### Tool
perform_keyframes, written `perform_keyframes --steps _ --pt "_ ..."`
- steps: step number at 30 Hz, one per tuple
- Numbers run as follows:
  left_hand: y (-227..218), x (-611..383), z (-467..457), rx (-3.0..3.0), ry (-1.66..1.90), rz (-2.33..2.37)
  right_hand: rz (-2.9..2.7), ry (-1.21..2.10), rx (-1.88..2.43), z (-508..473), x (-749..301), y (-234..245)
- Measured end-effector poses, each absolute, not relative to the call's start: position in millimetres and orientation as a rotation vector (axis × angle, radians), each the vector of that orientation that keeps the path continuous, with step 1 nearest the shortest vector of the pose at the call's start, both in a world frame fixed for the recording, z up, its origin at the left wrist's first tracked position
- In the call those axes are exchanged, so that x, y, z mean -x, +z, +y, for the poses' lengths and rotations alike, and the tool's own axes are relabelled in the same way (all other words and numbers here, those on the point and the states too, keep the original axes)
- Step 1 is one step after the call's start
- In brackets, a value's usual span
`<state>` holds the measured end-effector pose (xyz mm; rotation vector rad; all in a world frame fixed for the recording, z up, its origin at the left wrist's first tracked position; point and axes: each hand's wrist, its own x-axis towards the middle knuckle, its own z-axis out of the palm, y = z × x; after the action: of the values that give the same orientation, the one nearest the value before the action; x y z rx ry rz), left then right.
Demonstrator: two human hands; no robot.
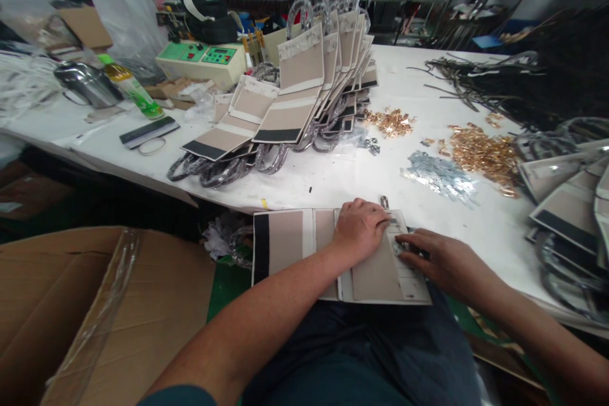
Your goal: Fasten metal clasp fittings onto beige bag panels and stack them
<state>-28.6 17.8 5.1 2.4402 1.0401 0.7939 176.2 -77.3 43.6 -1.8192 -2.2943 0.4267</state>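
Note:
A beige bag panel (285,235) with a black strip at its left end and pale bands across it lies over my lap, at the table's front edge. My left hand (360,231) rests on its right part, fingers bent and gripping near the top right edge. Just right of it, my right hand (428,257) pinches at the panel's pale right border. A small silvery metal piece shows at those fingertips, partly hidden. One plastic-wrapped handle end (384,202) sticks out beyond the panel's far edge.
Similar panels with wrapped handles are stacked on the table (304,89), with more at right (566,203). Gold metal pieces (483,155) and silver plates (440,174) lie in piles. A green-and-white machine (202,63), bottle (133,89) and steel jug (88,82) stand left; a carton (157,317) is beside me.

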Motion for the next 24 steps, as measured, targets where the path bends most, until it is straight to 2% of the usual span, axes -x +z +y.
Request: perform_keyframes --steps 6,11,24 --pt "6.9 28.8 18.0 -2.442 0.776 1.047 -2.282 0.477 1.834 -76.0 -176.3 44.8" --pt "7.8 28.6 17.8 -2.449 0.750 1.054 -2.186 0.379 1.874 -74.6 -179.2 48.3" --pt "7.1 28.6 17.3 -2.445 0.754 1.059 -2.337 0.456 1.872 -73.8 -164.5 49.5"
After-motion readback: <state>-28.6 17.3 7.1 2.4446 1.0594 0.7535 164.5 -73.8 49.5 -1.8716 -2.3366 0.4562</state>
